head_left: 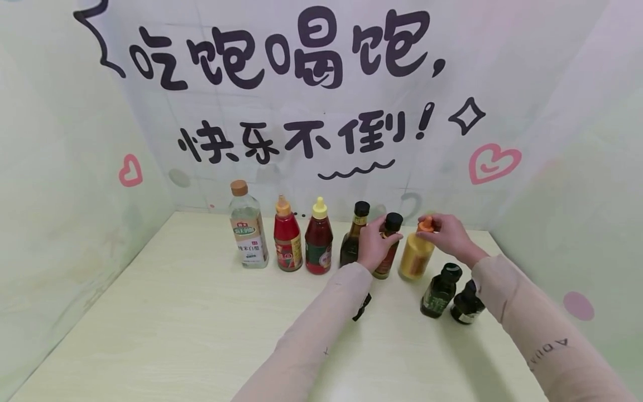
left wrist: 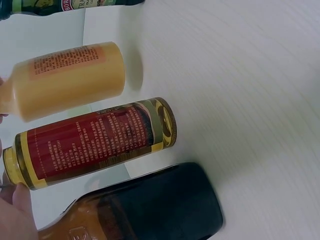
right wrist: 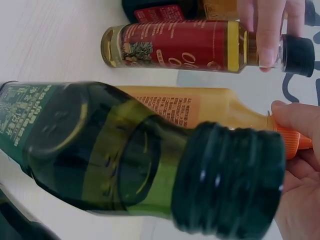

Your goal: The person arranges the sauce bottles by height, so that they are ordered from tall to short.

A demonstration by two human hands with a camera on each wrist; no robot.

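My left hand (head_left: pixel 374 245) grips the neck of a red-labelled bottle (right wrist: pixel 175 46) with a black cap, just right of a dark bottle (head_left: pixel 349 245). In the left wrist view the red-labelled bottle (left wrist: pixel 95 142) spans the middle, with the left hand (left wrist: pixel 17 212) at its neck. My right hand (head_left: pixel 451 237) pinches the orange cap of a yellow bottle (head_left: pixel 416 257), beside the red-labelled one. The right wrist view shows the right hand (right wrist: pixel 302 165) at that cap, partly behind a green bottle (right wrist: pixel 100 150).
Left along the back row stand a clear bottle (head_left: pixel 249 240) and two red squeeze bottles (head_left: pixel 288 245) (head_left: pixel 318 245). A green bottle (head_left: pixel 438 293) and a small dark bottle (head_left: pixel 467 306) stand near my right forearm. A black object (head_left: pixel 363 307) shows beside my left sleeve.
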